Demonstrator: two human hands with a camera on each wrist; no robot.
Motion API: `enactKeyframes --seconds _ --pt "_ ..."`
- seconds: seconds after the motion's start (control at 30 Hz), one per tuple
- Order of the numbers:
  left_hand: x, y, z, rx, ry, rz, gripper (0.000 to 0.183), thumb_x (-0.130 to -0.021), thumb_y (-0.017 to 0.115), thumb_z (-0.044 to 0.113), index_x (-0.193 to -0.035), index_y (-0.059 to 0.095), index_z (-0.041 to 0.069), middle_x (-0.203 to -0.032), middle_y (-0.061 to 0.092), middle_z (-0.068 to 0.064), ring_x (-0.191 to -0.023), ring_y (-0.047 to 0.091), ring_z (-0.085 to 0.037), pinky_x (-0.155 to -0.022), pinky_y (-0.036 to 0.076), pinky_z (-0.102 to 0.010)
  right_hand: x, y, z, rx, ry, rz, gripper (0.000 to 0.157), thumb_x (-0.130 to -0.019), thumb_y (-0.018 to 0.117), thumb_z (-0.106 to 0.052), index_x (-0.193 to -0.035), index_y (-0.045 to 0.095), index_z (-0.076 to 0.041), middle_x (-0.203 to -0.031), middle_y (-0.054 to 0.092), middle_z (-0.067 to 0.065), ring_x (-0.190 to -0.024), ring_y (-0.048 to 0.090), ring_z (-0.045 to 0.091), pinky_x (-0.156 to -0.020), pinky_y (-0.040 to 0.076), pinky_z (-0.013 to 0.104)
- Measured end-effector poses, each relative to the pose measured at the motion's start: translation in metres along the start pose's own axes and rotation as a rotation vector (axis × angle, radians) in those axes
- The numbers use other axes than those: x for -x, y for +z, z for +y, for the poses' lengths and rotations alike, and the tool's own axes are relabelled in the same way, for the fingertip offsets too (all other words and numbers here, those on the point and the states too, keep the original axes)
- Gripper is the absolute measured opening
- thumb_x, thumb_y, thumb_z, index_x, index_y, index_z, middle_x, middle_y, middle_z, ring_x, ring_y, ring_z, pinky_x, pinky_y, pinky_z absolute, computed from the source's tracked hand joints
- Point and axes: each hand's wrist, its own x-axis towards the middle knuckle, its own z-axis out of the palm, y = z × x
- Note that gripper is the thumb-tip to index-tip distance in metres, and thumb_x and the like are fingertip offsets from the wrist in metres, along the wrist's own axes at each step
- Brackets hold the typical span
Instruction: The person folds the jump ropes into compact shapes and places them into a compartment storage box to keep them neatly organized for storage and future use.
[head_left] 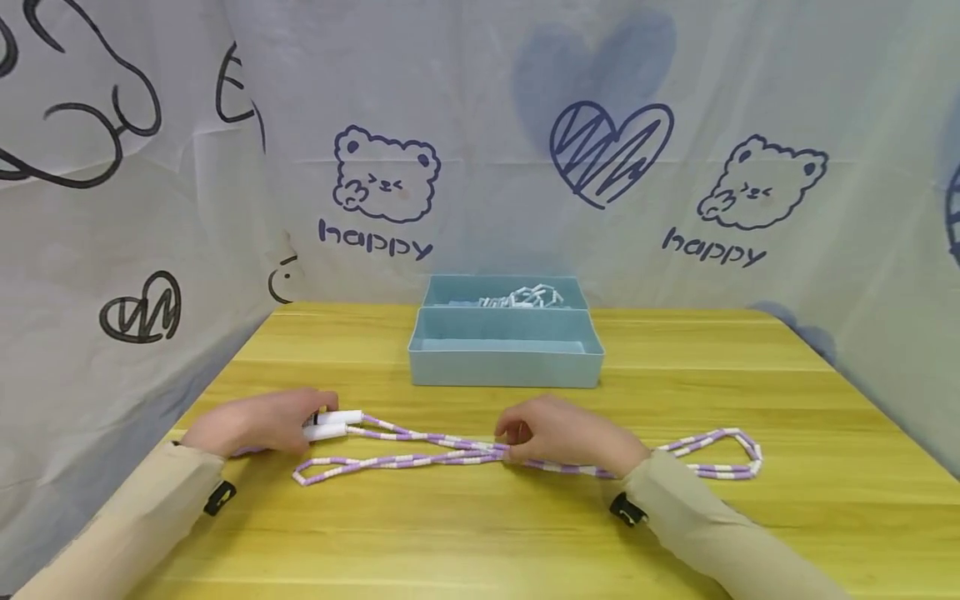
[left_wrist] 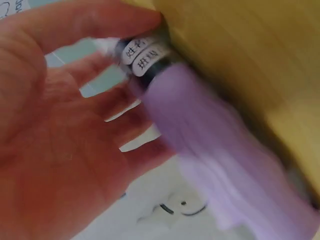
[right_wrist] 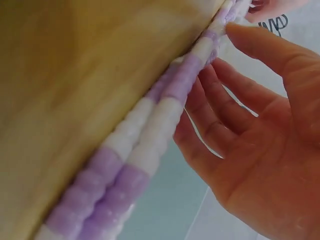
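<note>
A jump rope of purple and white beads (head_left: 405, 460) lies in long folded strands across the table, with a loop at each end. Its two handles, white at the ends (head_left: 339, 417), are side by side at the left. My left hand (head_left: 277, 417) holds them from above, thumb on one side and fingers on the other. In the left wrist view a handle's purple grip (left_wrist: 215, 145) and paper labels (left_wrist: 147, 59) show. Further right, my right hand (head_left: 566, 433) pinches the folded strands (right_wrist: 165, 115) between thumb and fingers, covering part of them.
At the back middle of the wooden table (head_left: 480, 533) stands a light blue two-part box (head_left: 506, 368). White beaded strands (head_left: 528, 297) lie in its rear compartment. A white cloth with drawings (head_left: 480, 208) hangs behind and at the sides.
</note>
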Motion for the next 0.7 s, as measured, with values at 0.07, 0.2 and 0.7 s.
enactKeyframes --seconds 0.07,0.2,0.7 --pt "-0.004 0.000 0.007 0.012 0.006 0.005 0.028 -0.080 0.058 -0.009 -0.096 0.051 0.013 -0.079 0.047 -0.001 -0.072 0.044 -0.018 -0.066 0.036 -0.034 0.000 -0.001 -0.001 0.001 -0.010 -0.025 0.017 -0.091 0.072 -0.023 -0.108 0.070 -0.020 -0.088 0.061 -0.014 -0.080 0.056 0.008 -0.076 0.048 0.030" --pt "-0.014 -0.003 0.027 0.034 0.049 0.021 0.011 -0.094 0.051 -0.001 -0.095 0.048 0.010 -0.077 0.046 0.000 -0.073 0.046 -0.017 -0.069 0.039 -0.035 0.002 -0.002 -0.001 -0.004 0.000 -0.044 0.018 -0.091 0.071 -0.021 -0.110 0.069 -0.020 -0.089 0.060 -0.013 -0.080 0.054 0.010 -0.075 0.047 0.030" --pt "-0.070 -0.021 0.139 -0.004 0.359 0.030 0.014 -0.097 0.053 0.003 -0.098 0.053 0.017 -0.079 0.053 0.002 -0.064 0.047 -0.012 -0.060 0.040 -0.029 0.001 -0.012 -0.003 -0.362 -0.047 0.222 0.047 -0.096 0.065 -0.030 -0.137 0.052 -0.011 -0.126 0.059 0.004 -0.111 0.058 0.025 -0.091 0.049 0.040"
